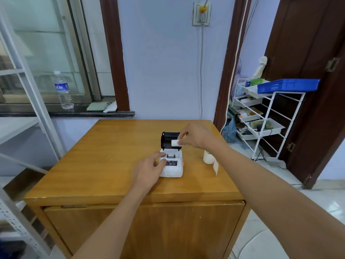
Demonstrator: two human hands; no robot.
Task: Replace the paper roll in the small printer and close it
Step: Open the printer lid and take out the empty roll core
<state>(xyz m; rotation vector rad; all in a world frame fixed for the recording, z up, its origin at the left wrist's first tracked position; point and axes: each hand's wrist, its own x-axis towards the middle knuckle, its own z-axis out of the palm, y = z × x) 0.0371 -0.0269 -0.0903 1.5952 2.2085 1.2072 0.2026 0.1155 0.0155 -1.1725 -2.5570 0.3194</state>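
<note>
A small white printer (172, 168) sits on the wooden table (112, 156), its black lid (169, 139) tipped up and open. My left hand (149, 170) rests on the printer's left front corner, fingers touching its top. My right hand (196, 136) holds a small white paper roll (175, 143) just above the open paper bay, in front of the lid. A second, larger white paper roll (209, 157) stands on the table to the right of the printer, a loose strip of paper hanging from it.
A water bottle (63, 90) stands on the window ledge at the back left. A white wire rack (265, 116) with trays and a blue basket (287, 86) stands to the right of the table. A metal shelf frame (37, 109) is on the left.
</note>
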